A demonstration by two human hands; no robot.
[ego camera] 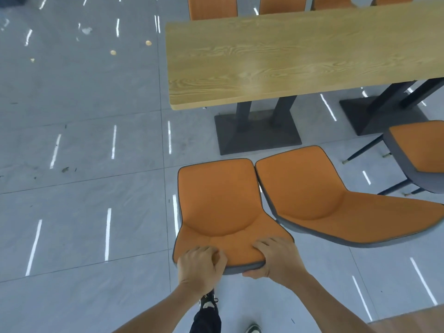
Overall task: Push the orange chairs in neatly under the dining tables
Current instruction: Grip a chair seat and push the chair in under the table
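An orange chair [221,203] with grey edging stands in front of me, its seat facing the wooden dining table [288,58]. My left hand [200,266] and my right hand [278,257] both grip the top edge of its backrest. A second orange chair [319,195] stands touching it on the right, turned at an angle. A third orange chair [418,150] sits further right, partly under the table. All three seats near me lie short of the table's near edge.
The table rests on dark pedestal bases [258,131]. Several orange chair backs [212,7] line its far side. Grey tiled floor [84,140] opens to the left, with small bits of litter. Another wooden surface corner [413,320] shows at bottom right. My feet are below the chair.
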